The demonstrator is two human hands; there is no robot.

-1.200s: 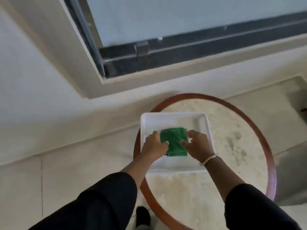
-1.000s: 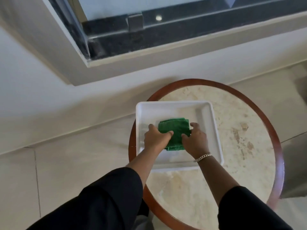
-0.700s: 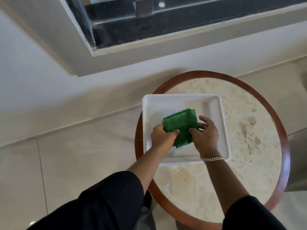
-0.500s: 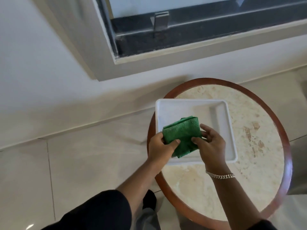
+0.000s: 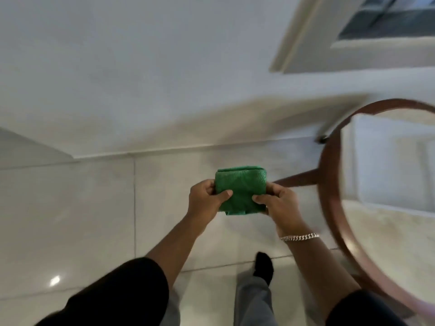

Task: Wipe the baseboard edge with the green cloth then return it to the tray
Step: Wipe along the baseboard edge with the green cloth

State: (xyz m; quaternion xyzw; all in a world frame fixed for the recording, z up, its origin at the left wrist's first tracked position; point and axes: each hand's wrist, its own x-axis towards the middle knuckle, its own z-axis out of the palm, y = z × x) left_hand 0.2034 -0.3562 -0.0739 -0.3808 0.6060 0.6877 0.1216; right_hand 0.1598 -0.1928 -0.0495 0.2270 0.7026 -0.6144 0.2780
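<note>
The folded green cloth (image 5: 241, 184) is held up over the floor, left of the table. My left hand (image 5: 206, 200) pinches its left edge with thumb on top. My right hand (image 5: 277, 203), a chain bracelet on the wrist, pinches its right edge. The white tray (image 5: 386, 161) sits blurred on the round table at the right, with nothing visible in it. The baseboard edge (image 5: 164, 150) runs along the foot of the white wall, beyond the cloth.
A round marble-topped table with a brown wooden rim (image 5: 329, 196) fills the right side, one leg (image 5: 299, 178) reaching toward the cloth. Glossy pale floor tiles (image 5: 82, 208) spread left. A window frame (image 5: 376, 31) is at top right. My dark-socked foot (image 5: 264, 267) stands below.
Both hands lifted the cloth out of the tray and carried it left, off the table and over the floor. The view swung left, so table and tray now sit at the right.
</note>
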